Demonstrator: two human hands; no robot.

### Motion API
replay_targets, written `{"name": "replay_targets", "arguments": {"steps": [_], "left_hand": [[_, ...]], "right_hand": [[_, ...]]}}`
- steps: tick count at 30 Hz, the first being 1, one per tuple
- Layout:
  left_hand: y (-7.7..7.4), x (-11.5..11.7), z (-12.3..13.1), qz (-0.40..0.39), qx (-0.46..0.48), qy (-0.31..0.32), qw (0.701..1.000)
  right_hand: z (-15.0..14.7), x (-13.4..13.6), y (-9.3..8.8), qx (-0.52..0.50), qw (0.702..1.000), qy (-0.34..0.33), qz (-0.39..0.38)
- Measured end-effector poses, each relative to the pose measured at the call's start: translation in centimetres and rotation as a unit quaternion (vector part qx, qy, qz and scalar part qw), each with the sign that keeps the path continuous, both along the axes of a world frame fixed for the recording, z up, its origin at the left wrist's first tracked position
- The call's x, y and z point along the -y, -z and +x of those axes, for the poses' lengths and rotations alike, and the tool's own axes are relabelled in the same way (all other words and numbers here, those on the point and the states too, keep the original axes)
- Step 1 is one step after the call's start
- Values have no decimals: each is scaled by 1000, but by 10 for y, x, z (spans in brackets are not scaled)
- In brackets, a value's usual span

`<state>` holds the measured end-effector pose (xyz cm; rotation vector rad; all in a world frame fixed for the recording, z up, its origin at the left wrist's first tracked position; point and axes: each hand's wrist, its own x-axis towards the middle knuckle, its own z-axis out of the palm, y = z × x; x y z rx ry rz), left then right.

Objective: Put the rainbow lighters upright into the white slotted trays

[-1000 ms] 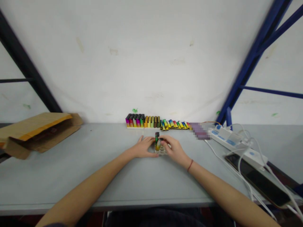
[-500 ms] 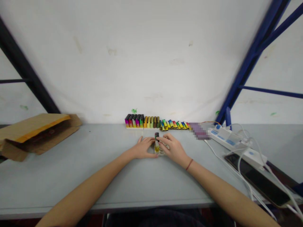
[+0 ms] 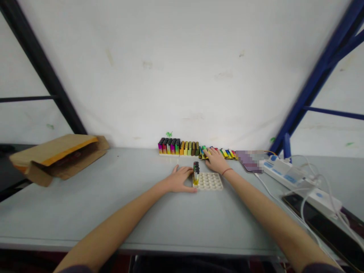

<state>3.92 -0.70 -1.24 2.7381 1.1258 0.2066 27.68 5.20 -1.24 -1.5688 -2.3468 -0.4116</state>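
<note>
Pixelated patch (image 3: 250, 161) right of loose lighters (image 3: 220, 152), contents unreadable; right hand (image 3: 214, 161) fingertips hidden among them; phone (image 3: 327, 227) cut off.

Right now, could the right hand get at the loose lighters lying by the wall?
Probably yes: the right hand already rests at the loose lighters by the wall, nothing lying between. The left hand stays by the white tray.

A single head-worn camera looks forward and down along both forearms, the table (image 3: 85, 212) stretching beyond the hands toward the wall (image 3: 182, 76).
</note>
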Motion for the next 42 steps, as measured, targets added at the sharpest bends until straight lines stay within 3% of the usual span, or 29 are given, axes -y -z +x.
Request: {"name": "replay_targets", "arguments": {"steps": [13, 17, 21, 27, 32, 35, 42], "left_hand": [[-1, 1, 1, 0, 8, 0, 1000], [-1, 1, 1, 0, 7, -1, 1000], [3, -1, 0, 2, 9, 0, 1000], [7, -4, -1, 3, 11, 4, 1000], [6, -4, -1, 4, 9, 5, 1000], [7, -4, -1, 6, 4, 7, 1000], [7, -6, -2, 10, -2, 10, 1000]], "right_hand": [[-8, 12, -7, 48, 998, 12, 47], [-1, 20, -5, -43, 997, 42, 49], [12, 28, 0, -169, 982, 84, 3], [19, 34, -2, -109, 989, -43, -92], [27, 36, -8, -63, 968, -183, -160], [34, 41, -12, -69, 962, -189, -183], [42, 48, -11, -146, 955, -115, -232]]}}
